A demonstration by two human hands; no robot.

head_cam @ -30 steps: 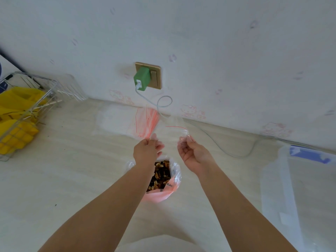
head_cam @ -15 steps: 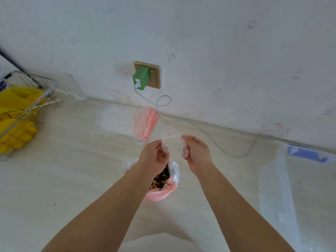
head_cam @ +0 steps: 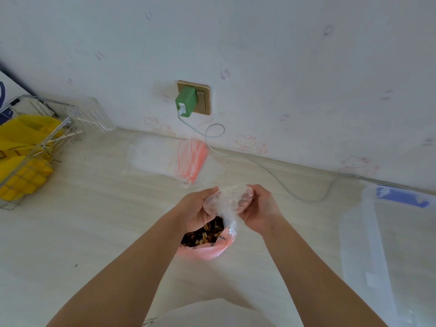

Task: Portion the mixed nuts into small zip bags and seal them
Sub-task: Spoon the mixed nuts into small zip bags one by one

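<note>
Mixed nuts (head_cam: 204, 234) sit in the open pink plastic bag (head_cam: 207, 250) on the pale surface (head_cam: 94, 232). Left hand (head_cam: 197, 210) and right hand (head_cam: 258, 208) both grip one small clear zip bag (head_cam: 227, 201) right above it, so a wrist could probably knock it over.

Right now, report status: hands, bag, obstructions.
Left hand and right hand both grip one small zip bag, no nuts visible inside. Open nut bag directly below. Nothing blocking.

Left hand (head_cam: 200, 206) and right hand (head_cam: 257, 208) both pinched clear small zip bag (head_cam: 230, 201) above open pink bag of mixed nuts (head_cam: 204, 237) on surface (head_cam: 94, 220); stack of empty zip bags (head_cam: 188, 159) near wall.
</note>
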